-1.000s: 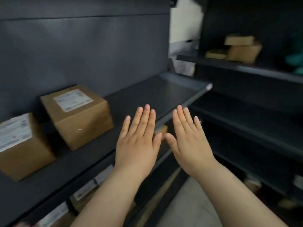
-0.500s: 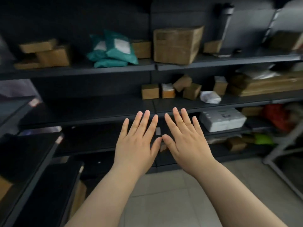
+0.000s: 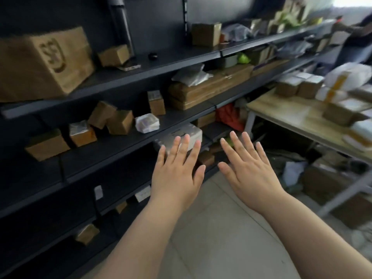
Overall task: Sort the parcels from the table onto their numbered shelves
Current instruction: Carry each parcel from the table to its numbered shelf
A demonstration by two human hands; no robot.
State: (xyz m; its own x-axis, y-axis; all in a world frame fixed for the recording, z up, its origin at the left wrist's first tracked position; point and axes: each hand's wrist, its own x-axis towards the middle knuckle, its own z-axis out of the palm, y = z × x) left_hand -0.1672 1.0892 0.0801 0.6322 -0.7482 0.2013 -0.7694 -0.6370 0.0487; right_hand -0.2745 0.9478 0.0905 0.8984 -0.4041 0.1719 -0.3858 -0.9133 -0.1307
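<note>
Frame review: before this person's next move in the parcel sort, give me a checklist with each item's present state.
1. Left hand free to pick: ok, fingers straight, holding nothing.
2. Right hand free: ok, likewise open and empty.
3. Parcels waiting on the table: ok, brown boxes and white packs lie there.
4. Parcel labels readable: cannot tell, that side of the picture is blurred.
5. Shelf number tags readable: cannot tell, too small and blurred.
</note>
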